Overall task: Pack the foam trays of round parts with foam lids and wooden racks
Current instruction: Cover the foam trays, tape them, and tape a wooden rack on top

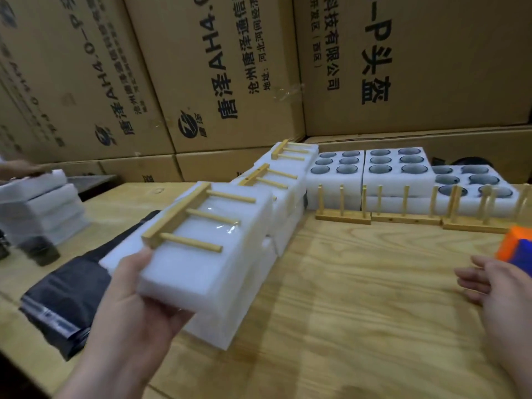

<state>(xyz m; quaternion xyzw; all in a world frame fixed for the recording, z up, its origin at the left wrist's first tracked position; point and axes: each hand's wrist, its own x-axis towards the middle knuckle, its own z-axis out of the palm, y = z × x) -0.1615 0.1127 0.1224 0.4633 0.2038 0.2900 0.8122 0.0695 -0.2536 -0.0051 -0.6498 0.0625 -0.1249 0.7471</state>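
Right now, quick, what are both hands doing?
Left hand: grips the near end of a foam block with a wooden rack lying on top.
Right hand: open, holding nothing.

Both forearms look bare; no sleeves, seemingly no gloves.

The worktop (pixel 359 298) is bare in its near-centre and near-right area. A row of covered foam blocks (pixel 218 254) runs from the near-left toward the far edge. Open trays (pixel 397 174) and upright racks (pixel 342 205) line the far edge. Black bags (pixel 66 286) lie at the left edge. An orange-and-blue object (pixel 518 249) stands at the right edge.
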